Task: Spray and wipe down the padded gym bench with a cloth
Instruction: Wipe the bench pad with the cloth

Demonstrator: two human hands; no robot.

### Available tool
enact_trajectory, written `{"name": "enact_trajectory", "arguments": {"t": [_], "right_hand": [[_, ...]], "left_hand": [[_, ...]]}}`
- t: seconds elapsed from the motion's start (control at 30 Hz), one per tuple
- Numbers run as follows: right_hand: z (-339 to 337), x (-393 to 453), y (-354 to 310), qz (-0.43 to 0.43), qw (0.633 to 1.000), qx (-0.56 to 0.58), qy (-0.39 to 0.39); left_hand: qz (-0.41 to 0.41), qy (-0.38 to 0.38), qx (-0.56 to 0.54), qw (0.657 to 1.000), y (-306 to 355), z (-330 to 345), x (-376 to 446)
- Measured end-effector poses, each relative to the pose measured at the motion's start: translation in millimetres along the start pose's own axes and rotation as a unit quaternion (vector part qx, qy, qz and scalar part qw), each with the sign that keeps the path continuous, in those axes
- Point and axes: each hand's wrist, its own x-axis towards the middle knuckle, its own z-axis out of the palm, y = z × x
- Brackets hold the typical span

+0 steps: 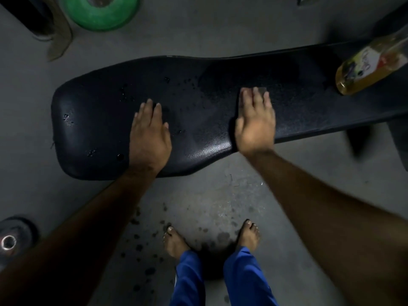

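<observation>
Plate, far left: a dark weight plate [13, 241] with a metal hub lies on the floor [26, 89] at the lower left edge, well apart from the bench.
Green plate: a green weight plate [101, 12] lies on the floor at the top left, beyond the bench's wide end.
Bench: the black padded bench [198, 102] runs with its long axis left to right, wide rounded end at left, narrowing and rising slightly toward the upper right. Droplets [123, 91] sit on the left half of the pad; the right half looks dull and damp.
Left hand: the left hand [150, 138] lies flat, palm down, on the wide part of the pad near its near edge, fingers spread and pointing away; its grip is slack and holds nothing.
Floor, centre: dark wet spots [141, 237] mark the floor in front of two bare feet [174, 241] and blue trouser legs [247, 277].
Right hand: the right hand [256, 122] is pressed flat on the narrower part of the pad, fingers straight and together.
Cloth: a dark cloth [262, 90] lies under the right hand, only a corner showing past the fingertips; the hand presses it down rather than clasping it.
Bottle: a bottle [371, 65] of yellow liquid with a label stands tilted on the bench at the far right, near the cloth but not touching it.
</observation>
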Motion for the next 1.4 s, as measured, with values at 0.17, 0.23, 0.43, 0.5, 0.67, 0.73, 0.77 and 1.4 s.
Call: {"name": "enact_trajectory", "arguments": {"t": [0.17,0.23,0.43,0.5,0.67,0.73,0.77,1.4], "right_hand": [[20,-87,-70,-0.253,0.958,0.006,-0.137],[14,-50,-34,-0.354,0.925,-0.042,-0.129],[28,-30,-80,-0.036,0.999,-0.003,-0.024],[25,-65,-97,-0.202,0.971,0.012,-0.131],[17,26,-48,-0.081,0.995,-0.016,-0.053],[30,14,-89,0.047,0.999,-0.013,0.0],[34,-2,-109,-0.007,1.0,-0.003,-0.019],[39,106,-104,0.053,0.997,-0.042,-0.042]], "left_hand": [[-0.031,0.004,-0.069,0.997,-3,-1,2],[-0.029,0.006,-0.099,0.995,-9,-8,2],[-0.011,-0.009,-0.018,1.0,-37,-13,8],[-0.013,-0.008,-0.028,0.999,-37,-13,9],[-0.008,0.012,-0.044,0.999,-39,-10,7],[-0.011,0.006,-0.044,0.999,-38,-9,5],[-0.009,0.002,-0.046,0.999,-36,-10,5],[0.004,-0.022,0.016,1.0,-65,-13,82]]}}
